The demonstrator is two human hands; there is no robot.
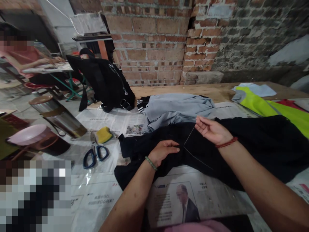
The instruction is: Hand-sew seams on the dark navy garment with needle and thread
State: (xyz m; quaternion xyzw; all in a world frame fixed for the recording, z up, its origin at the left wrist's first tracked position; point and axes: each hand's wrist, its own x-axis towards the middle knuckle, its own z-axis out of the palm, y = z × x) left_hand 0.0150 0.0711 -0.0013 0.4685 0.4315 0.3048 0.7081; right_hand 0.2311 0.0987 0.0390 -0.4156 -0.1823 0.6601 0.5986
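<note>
A dark garment [260, 148], black or navy, lies stretched across the table in front of me. My left hand [164, 152], with a green bead bracelet, rests on it, thumb and forefinger closed on the cloth. Raised above the garment, my right hand [212, 129] pinches a thin pale thread [189, 136] between its fingertips; a needle cannot be made out there. The thread slants down to the cloth just right of my left fingertips, and another length trails over the fabric toward the lower right. Scissors [93, 153] with blue handles lie left of the garment.
Newspaper [101, 196] covers the table. A yellow sponge [103, 134], a steel flask [58, 114] and a pink-lidded cup [31, 134] stand left. Behind are a black backpack [103, 80], grey clothing [178, 108] and a neon-yellow garment [258, 101]. A person [26, 58] sits at another table.
</note>
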